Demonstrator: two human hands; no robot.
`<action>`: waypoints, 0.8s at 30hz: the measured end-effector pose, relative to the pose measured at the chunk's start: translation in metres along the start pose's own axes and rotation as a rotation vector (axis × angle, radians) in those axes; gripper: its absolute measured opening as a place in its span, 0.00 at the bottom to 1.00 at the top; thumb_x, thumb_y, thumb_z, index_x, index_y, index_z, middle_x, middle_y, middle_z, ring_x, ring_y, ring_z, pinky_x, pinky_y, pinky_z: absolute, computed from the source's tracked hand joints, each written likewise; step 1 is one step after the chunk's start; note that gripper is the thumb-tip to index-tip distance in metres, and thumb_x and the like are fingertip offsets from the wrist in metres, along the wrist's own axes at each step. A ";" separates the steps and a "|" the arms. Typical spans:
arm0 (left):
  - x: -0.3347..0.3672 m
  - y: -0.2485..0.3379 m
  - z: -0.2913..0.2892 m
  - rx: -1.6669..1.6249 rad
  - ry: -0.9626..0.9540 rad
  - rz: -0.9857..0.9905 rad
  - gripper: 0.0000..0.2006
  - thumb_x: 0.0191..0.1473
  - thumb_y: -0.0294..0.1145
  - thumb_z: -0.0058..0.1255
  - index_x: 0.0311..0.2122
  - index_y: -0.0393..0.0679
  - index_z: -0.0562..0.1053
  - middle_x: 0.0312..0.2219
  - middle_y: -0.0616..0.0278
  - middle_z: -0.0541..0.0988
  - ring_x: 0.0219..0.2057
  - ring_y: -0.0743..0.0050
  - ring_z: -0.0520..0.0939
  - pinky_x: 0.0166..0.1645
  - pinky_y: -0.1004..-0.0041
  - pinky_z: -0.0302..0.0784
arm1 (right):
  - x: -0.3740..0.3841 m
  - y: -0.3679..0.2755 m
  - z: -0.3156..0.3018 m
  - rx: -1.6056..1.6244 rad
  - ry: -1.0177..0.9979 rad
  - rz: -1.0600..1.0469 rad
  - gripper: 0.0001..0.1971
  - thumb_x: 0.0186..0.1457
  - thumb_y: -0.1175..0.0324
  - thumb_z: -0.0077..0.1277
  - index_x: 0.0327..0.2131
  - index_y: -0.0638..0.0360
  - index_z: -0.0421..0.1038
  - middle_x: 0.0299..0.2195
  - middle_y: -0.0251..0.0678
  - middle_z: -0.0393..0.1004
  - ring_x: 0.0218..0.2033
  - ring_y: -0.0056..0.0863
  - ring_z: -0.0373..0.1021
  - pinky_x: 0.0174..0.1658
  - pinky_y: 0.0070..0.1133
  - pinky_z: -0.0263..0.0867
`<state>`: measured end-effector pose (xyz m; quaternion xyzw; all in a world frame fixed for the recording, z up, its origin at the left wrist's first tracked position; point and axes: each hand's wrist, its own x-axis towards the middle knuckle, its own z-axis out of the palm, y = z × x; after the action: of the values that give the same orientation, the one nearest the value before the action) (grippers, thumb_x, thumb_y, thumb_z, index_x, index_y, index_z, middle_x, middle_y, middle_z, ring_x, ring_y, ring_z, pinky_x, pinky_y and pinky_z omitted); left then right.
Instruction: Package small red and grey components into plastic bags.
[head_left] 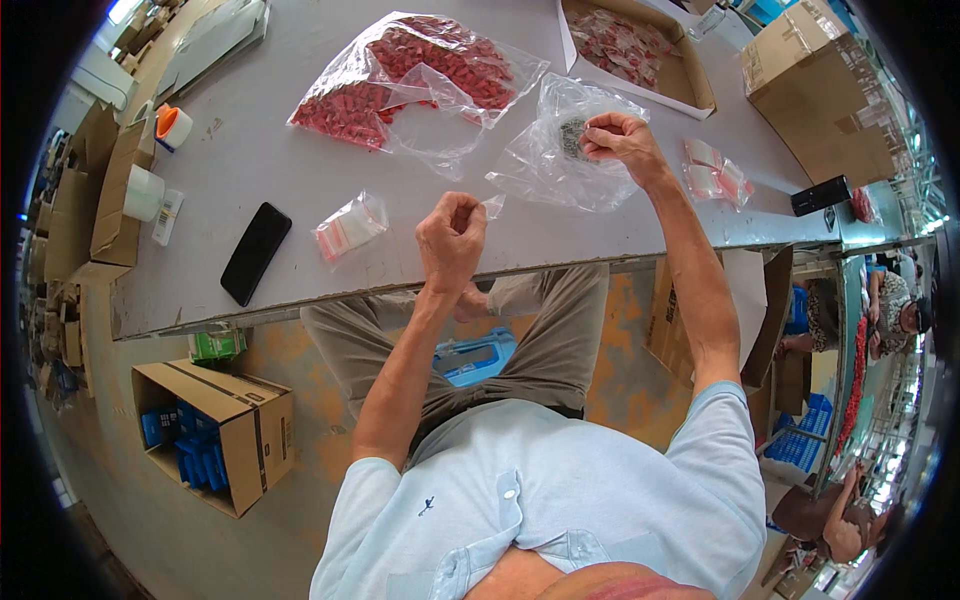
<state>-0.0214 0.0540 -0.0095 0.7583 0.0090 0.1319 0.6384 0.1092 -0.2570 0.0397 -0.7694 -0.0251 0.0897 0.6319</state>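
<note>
My left hand (452,240) is closed just above the table near its front edge. A small clear plastic bag (493,207) sticks out from its fingers. My right hand (622,145) is pinched over an open clear bag (545,145) with small dark metal pieces (572,138) inside. Whatever those fingertips hold, if anything, is too small to make out. Beyond the left hand lies a large clear bag of small red parts (440,65). A bundle of small clear bags with red edges (350,229) rests left of my left hand; more such bags (716,172) lie right of my right forearm.
A shallow carton (690,95) with filled small packets stands at the far right, beside a cardboard box (820,85). A black phone (256,253), tape rolls (172,126) and an open box (110,200) are at the left. Below, a carton (262,440) holds blue parts.
</note>
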 end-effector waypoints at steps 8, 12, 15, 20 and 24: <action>0.001 0.004 0.004 0.084 0.107 -0.024 0.04 0.56 0.25 0.61 0.34 0.37 0.79 0.23 0.65 0.83 0.25 0.85 0.81 0.32 0.78 0.77 | -0.060 -0.019 0.074 0.382 -0.160 0.077 0.07 0.61 0.74 0.58 0.43 0.63 0.79 0.34 0.39 0.82 0.31 0.22 0.79 0.35 0.19 0.76; 0.002 0.003 0.006 0.042 0.148 -0.043 0.04 0.55 0.25 0.61 0.34 0.37 0.79 0.23 0.63 0.84 0.25 0.82 0.82 0.32 0.76 0.78 | -0.082 -0.018 0.130 0.322 -0.219 0.049 0.05 0.61 0.75 0.58 0.41 0.62 0.78 0.32 0.38 0.82 0.30 0.20 0.77 0.34 0.18 0.74; 0.001 0.003 0.004 0.018 0.138 -0.019 0.03 0.55 0.25 0.60 0.34 0.37 0.80 0.24 0.63 0.84 0.25 0.82 0.83 0.32 0.77 0.79 | -0.079 -0.013 0.152 0.241 -0.219 0.002 0.06 0.60 0.76 0.58 0.41 0.64 0.79 0.31 0.37 0.82 0.30 0.20 0.78 0.34 0.18 0.75; 0.000 0.003 0.004 -0.006 0.137 0.030 0.03 0.55 0.21 0.58 0.34 0.35 0.79 0.22 0.57 0.83 0.23 0.75 0.84 0.30 0.72 0.79 | -0.074 -0.013 0.164 -0.063 -0.115 -0.083 0.07 0.57 0.77 0.58 0.39 0.64 0.79 0.27 0.33 0.81 0.28 0.18 0.78 0.32 0.18 0.75; 0.000 0.001 0.004 -0.022 0.130 0.051 0.03 0.55 0.21 0.57 0.34 0.34 0.79 0.22 0.57 0.83 0.23 0.75 0.84 0.30 0.73 0.79 | -0.073 -0.020 0.169 -0.298 -0.047 -0.140 0.05 0.55 0.77 0.58 0.36 0.65 0.78 0.26 0.33 0.81 0.26 0.16 0.77 0.30 0.18 0.74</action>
<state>-0.0208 0.0503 -0.0092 0.7410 0.0294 0.1972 0.6412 0.0108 -0.1007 0.0354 -0.8488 -0.1063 0.0587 0.5146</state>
